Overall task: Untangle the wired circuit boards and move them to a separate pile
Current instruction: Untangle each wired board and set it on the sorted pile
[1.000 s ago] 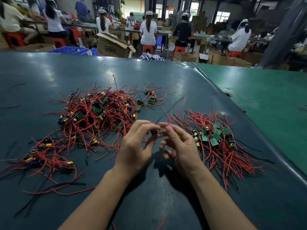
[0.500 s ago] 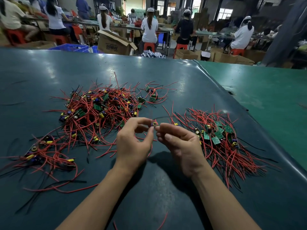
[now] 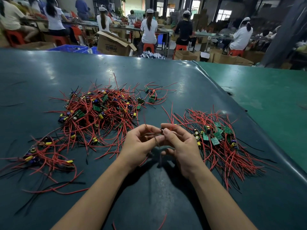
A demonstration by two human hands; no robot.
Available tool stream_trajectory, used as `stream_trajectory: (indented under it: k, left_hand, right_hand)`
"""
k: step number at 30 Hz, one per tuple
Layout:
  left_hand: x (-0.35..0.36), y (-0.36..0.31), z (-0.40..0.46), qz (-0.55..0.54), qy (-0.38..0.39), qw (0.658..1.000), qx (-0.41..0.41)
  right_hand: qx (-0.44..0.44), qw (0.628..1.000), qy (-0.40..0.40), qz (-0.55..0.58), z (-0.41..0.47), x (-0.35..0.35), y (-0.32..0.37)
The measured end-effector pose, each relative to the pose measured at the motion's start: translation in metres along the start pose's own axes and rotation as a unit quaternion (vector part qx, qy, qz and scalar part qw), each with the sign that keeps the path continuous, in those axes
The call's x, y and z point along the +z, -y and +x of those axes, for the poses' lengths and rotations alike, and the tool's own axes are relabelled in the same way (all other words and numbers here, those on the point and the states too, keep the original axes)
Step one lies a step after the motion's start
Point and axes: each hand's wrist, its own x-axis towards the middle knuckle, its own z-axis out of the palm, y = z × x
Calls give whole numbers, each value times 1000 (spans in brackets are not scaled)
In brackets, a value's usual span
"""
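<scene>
Red wires everywhere, and both hands are up over the mat working one piece loose. Left hand has thumb and fingers curled round a wire; right hand pinches the board between thumb and forefinger, held up between the two hands, just clear of the mat. The tangle sits to the left, the sorted pile close by on the right.

This will be a featherweight job, I'd say. The board itself looks stiff, its leads thin and floppy, likely to snag on neighbours. Best hold is probably the board's edges, not the wires, since tugging a lead could strain its joint. Capacitors stick up and could bend.

Hard to read, though: the held board is nearly covered by fingertips, so its outline is unclear. Which wires belong to it I cannot tell. A dark lead droops below the hands, blurred. The tangle hides how many boards remain.
</scene>
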Motion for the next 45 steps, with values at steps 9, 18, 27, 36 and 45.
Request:
stream_trajectory:
  k: [9,18,27,36,45]
  left_hand:
    - [-6,3,4,-73,-10,996,-59]
    - [2,3,3,-10,-49,999,8]
    - [1,4,0,99,44,994,-10]
    - [3,6,4,126,-68,990,13]
    - [2,0,1,89,-25,996,-11]
  right_hand:
    - [-1,1000,25,0,1,-1,1]
    - [-73,981,-177,-11,12,-3,-5]
    - [-145,965,-157,-154,12,-6,-9]
    - [-184,956,-187,-132,11,-5,-7]
    - [25,997,-64,-20,12,-8,-6]
